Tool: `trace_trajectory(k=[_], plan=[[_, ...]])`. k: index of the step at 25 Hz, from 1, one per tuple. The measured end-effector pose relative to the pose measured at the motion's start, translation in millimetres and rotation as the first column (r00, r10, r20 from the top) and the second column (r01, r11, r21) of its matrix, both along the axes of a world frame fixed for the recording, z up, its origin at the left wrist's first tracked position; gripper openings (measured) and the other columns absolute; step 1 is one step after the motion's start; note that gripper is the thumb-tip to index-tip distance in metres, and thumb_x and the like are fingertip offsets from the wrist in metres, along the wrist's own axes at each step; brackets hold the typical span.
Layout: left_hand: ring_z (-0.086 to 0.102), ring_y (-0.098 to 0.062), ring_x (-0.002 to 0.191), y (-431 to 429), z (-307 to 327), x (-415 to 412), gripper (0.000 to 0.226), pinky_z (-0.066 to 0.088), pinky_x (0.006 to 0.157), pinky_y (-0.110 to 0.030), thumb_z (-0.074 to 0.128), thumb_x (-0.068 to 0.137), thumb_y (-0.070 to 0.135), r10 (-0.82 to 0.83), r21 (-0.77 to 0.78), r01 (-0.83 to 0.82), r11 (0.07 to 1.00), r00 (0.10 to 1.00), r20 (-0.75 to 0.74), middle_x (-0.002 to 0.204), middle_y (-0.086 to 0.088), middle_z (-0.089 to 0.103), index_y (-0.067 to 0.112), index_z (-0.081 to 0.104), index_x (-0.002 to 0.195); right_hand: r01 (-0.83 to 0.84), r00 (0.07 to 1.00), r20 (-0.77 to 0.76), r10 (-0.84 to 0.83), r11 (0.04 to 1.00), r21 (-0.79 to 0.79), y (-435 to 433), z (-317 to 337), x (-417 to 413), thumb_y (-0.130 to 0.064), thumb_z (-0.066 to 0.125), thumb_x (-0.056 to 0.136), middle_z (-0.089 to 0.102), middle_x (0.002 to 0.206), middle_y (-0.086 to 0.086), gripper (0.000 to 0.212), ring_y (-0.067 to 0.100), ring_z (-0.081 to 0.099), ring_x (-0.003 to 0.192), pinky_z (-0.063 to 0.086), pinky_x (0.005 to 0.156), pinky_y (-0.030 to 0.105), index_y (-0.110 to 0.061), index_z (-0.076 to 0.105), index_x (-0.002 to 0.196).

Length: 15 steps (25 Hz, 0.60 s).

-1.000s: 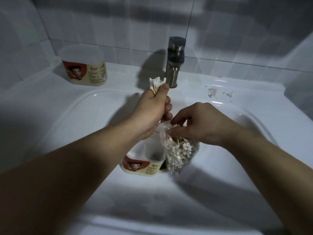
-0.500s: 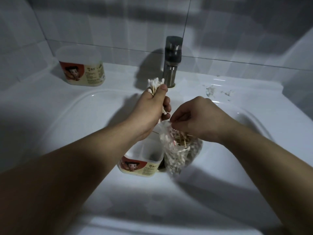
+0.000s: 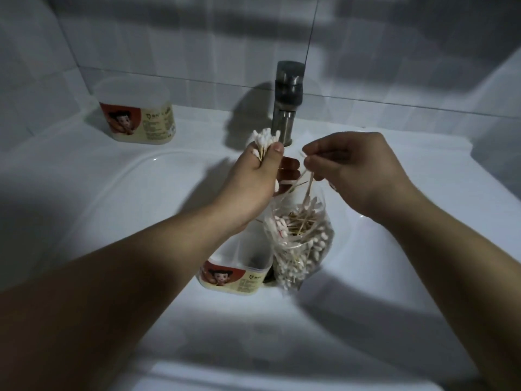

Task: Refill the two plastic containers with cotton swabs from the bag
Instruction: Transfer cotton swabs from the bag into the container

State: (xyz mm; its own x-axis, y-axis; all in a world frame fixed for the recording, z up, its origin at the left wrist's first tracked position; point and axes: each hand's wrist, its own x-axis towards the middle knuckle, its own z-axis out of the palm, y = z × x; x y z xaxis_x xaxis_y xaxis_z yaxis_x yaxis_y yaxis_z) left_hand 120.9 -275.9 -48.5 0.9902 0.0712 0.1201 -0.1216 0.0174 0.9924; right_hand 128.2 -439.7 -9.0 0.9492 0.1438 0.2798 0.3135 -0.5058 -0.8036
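My left hand grips a bundle of cotton swabs, white tips sticking up above the fist. My right hand pinches a few swabs lifted just above the clear plastic bag, which stands in the sink basin full of swabs. One open plastic container with a red cartoon label stands in the basin left of the bag, touching it. A second labelled container stands on the sink ledge at the back left.
A steel faucet rises behind my hands. The white sink fills the view, with a tiled wall behind it. A dark drain shows between the container and the bag.
My right hand rose out of the bag's mouth with a few swabs pinched. My left hand keeps its bundle in about the same place.
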Motion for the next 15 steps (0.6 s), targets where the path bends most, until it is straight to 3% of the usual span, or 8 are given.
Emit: trace_trajectory(k=[3,5,10,15], plan=[[0.075,-0.012,0.094,2.0,-2.2,-0.5,0.031,0.059,0.091,-0.041,0.042,0.109,0.037,-0.056,0.173,0.046,0.984,0.997,0.055,0.103,0.001,0.078,0.018,0.059,0.127,-0.006,1.000,0.010,0.004,0.991,0.137,-0.1,3.8,-2.1,-0.011,0.075,0.090,0.073,0.067,-0.004,0.012,0.002,0.061,0.053,0.047,0.055,0.016,-0.018,0.076,0.100],[0.076,-0.018,0.092,0.6,-2.7,-1.8,0.029,0.058,0.092,-0.048,0.042,0.110,0.032,-0.149,0.166,0.135,0.977,0.986,0.073,0.102,-0.003,0.078,0.015,0.056,0.129,-0.013,1.000,0.009,0.012,0.978,0.207,1.4,4.0,-2.8,-0.008,0.073,0.091,0.074,0.070,0.000,0.015,0.006,0.063,0.054,0.047,0.054,0.016,-0.013,0.075,0.105],[0.064,-0.014,0.071,1.3,-4.0,-3.0,0.022,0.056,0.072,-0.037,0.044,0.109,0.027,-0.271,0.233,0.244,0.941,0.958,0.090,0.084,0.002,0.070,0.011,0.055,0.120,-0.036,0.999,-0.006,0.038,0.972,0.231,3.8,-0.6,-0.9,-0.004,0.071,0.092,0.073,0.080,0.004,0.020,0.010,0.070,0.064,0.052,0.061,0.016,-0.013,0.073,0.111],[0.052,-0.006,0.068,0.1,-2.2,-2.9,0.012,0.048,0.068,-0.028,0.045,0.109,0.020,-0.285,0.218,0.267,0.939,0.957,0.057,0.077,0.006,0.055,0.019,0.056,0.105,-0.002,1.000,0.019,-0.001,0.989,0.148,3.0,-2.3,0.3,-0.008,0.071,0.092,0.076,0.082,-0.002,0.020,0.013,0.074,0.069,0.059,0.068,0.023,-0.023,0.074,0.106]])
